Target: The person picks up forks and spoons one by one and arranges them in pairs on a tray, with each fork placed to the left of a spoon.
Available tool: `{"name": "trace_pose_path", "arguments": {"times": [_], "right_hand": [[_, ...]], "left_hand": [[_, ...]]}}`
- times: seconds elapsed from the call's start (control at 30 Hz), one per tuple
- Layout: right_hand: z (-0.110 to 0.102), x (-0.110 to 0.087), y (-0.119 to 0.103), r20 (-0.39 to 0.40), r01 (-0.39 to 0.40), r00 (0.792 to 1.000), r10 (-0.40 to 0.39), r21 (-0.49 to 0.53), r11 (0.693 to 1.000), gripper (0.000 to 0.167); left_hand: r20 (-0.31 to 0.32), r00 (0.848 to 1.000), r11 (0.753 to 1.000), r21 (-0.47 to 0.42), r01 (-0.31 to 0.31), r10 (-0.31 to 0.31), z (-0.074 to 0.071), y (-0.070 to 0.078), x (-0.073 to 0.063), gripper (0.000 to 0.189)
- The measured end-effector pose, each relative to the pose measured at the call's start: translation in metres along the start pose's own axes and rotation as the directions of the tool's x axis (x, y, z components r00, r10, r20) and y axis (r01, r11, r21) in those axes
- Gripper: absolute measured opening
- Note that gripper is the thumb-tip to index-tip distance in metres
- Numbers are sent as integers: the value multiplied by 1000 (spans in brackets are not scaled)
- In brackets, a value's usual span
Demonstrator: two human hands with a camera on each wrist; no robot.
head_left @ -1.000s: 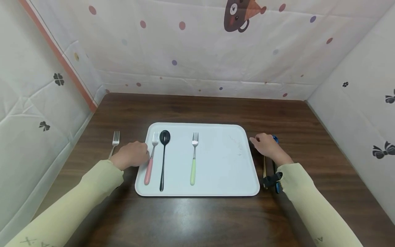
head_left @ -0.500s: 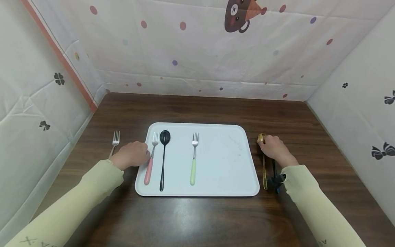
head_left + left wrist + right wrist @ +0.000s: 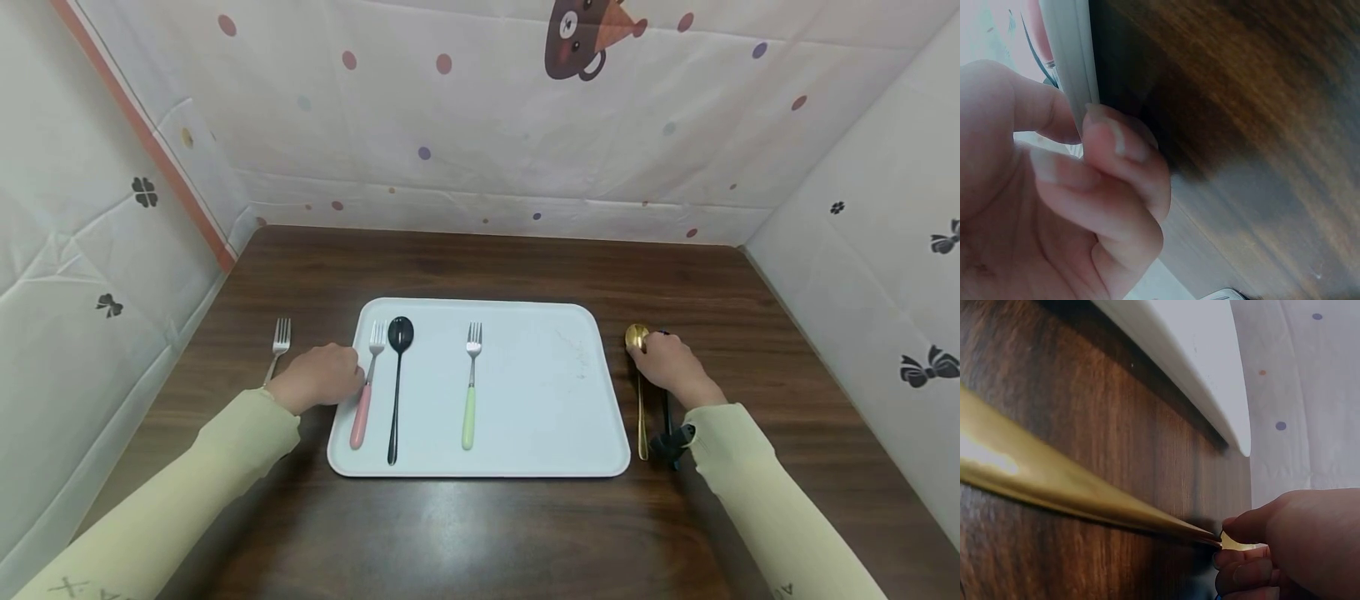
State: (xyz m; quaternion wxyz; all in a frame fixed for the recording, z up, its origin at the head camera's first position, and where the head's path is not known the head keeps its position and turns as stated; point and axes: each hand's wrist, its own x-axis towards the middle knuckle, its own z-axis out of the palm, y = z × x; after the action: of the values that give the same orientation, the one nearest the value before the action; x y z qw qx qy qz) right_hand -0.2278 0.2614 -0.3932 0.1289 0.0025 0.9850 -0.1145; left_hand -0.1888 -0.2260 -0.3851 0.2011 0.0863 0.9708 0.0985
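Note:
My left hand [image 3: 322, 375] grips the left rim of a white tray [image 3: 547, 392]; in the left wrist view the thumb lies over the rim [image 3: 1072, 56] and curled fingers sit below it. On the tray lie a pink-handled fork [image 3: 361, 417], a black spoon [image 3: 401, 333] and a green-handled fork [image 3: 469, 417]. To the right of the tray, my right hand [image 3: 669, 365] pinches a gold spoon [image 3: 641, 425] at its neck, just below the bowl. In the right wrist view, thumb and fingertips meet around its thin gold handle [image 3: 1085, 481], which runs close along the table.
A silver fork [image 3: 281, 335] lies left of the tray, its lower part hidden behind the left arm. Beneath the right hand and wrist strap [image 3: 671, 442] lies a dark utensil [image 3: 667, 407], mostly hidden. The wooden table [image 3: 450, 533] is bordered by patterned cloth walls [image 3: 487, 133].
My right hand has moved slightly right and down from beside the tray, uncovering the gold spoon's bowl, and now pinches its neck. My left hand stays on the tray rim.

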Motion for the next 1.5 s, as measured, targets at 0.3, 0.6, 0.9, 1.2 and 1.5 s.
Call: {"name": "trace_pose_path", "arguments": {"times": [0.3,0.6,0.9,1.2,1.5], "right_hand": [[3,0,1,8,23,1000,-23,-8,1000,39],[4,-5,0,21,19,1000,-20,26,999,35],[7,-9,-1,-4,59,998,-59,33,998,31],[7,-8,-2,18,54,998,-55,21,998,33],[0,-9,-7,38,70,997,-71,18,997,31]], "left_hand": [[-6,1000,1000,-6,-1,1,0,2,-2,28],[-11,1000,1000,18,5,-5,0,3,-4,28],[-10,1000,1000,24,12,-12,0,2,-3,28],[-6,1000,1000,12,16,-16,0,1,-2,28],[-15,1000,1000,17,5,-4,0,1,-2,28]]}}
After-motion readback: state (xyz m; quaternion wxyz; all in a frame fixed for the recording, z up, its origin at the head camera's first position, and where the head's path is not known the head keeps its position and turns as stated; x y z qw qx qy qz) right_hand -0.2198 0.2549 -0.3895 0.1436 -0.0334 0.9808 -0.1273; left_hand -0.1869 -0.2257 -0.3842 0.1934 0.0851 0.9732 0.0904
